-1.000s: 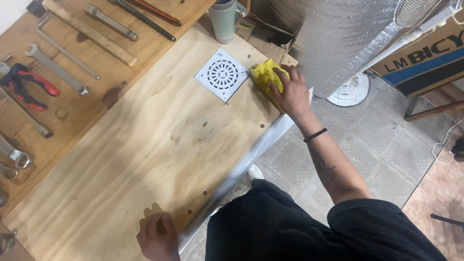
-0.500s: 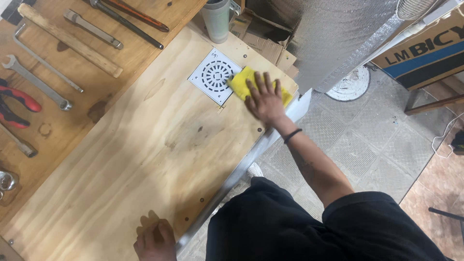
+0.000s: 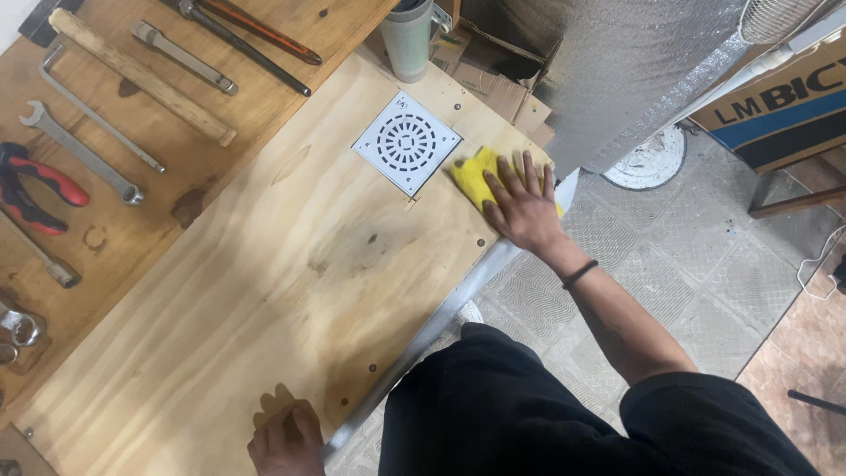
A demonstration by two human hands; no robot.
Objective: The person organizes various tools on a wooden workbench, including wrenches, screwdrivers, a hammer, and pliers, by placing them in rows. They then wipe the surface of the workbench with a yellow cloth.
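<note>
Two bare hands work a pale plywood bench (image 3: pixel 264 291) seen from above: the right hand (image 3: pixel 520 207) lies flat, fingers spread, pressing a yellow cloth (image 3: pixel 471 172) onto the board near its far right corner, while the left hand (image 3: pixel 284 436) rests with fingers loosely curled, holding nothing, at the near edge as a brace. The cloth sits just beside, and seems to touch, the lower right edge of a white square drain grate (image 3: pixel 407 142) that lies flat on the wood. A grey insulated cup (image 3: pixel 407 40) stands beyond the grate at the far edge. To the left, on a darker board (image 3: pixel 106 220), lie a wooden handle (image 3: pixel 141 75), a long spanner (image 3: pixel 81 152), an L-shaped bar (image 3: pixel 97 110) and red-handled pliers (image 3: pixel 35 189), all well apart from the hands.

Judging by the flat palm and bunched cloth, wiping of the bench top is in hand, now at the strip beside the grate. A further stroke would call for steady downward pressure and care not to nudge the loose grate or run off the metal-trimmed edge (image 3: pixel 441 308).

Against the frame half a second earlier, the right hand and cloth sit closer to the bench's right edge and corner, the forearm is angled more steeply, and the left hand has stayed where it was.
</note>
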